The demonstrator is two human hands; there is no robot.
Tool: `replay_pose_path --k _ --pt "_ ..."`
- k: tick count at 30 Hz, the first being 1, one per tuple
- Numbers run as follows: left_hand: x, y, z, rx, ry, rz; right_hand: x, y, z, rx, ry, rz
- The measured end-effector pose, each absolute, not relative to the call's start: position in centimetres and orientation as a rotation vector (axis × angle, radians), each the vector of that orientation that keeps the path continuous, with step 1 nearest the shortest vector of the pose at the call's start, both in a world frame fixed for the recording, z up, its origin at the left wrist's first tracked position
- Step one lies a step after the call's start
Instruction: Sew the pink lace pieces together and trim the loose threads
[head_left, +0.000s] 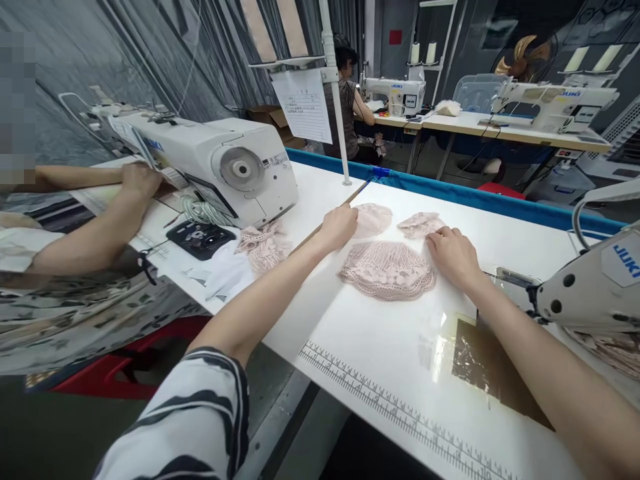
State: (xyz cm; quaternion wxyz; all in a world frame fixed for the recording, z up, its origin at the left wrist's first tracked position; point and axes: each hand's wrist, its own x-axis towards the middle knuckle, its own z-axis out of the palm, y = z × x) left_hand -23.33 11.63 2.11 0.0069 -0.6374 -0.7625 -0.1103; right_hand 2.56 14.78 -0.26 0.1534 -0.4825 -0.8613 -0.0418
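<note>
Three pale pink lace pieces lie on the white table in front of me. My left hand (340,225) is closed, its fingertips at the left edge of the rounded lace piece (374,220). The fingers of my right hand (454,255) are bent together on the right end of a smaller, crumpled lace piece (419,225). Between my hands and nearer to me, a wider fan-shaped lace piece (387,272) with a scalloped border lies flat, with neither hand holding it. My fingertips are partly hidden.
A white sewing machine (245,167) stands on the left, where a co-worker's hand (141,180) is. More lace (265,247) lies beside it. Another machine head (595,273) stands close on my right. A ruler (390,407) is marked along the front edge; a thread-stand pole (340,100) rises behind.
</note>
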Motion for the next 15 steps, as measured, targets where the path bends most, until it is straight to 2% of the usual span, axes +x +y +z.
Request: replay_pose_path --k 7,11,15 --pt "-24.1 12.7 2.5 -1.769 -2.519 -0.568 4.0 12.4 0.9 -1.375 -2.388 -0.123" --pt "-25.3 14.5 2.2 -1.650 -2.716 -0.747 3.9 11.3 1.4 -1.310 -2.308 0.028" --pt "-25.8 15.2 3.1 -1.761 -2.813 -1.110 3.8 10.9 1.6 -1.253 -2.186 0.267"
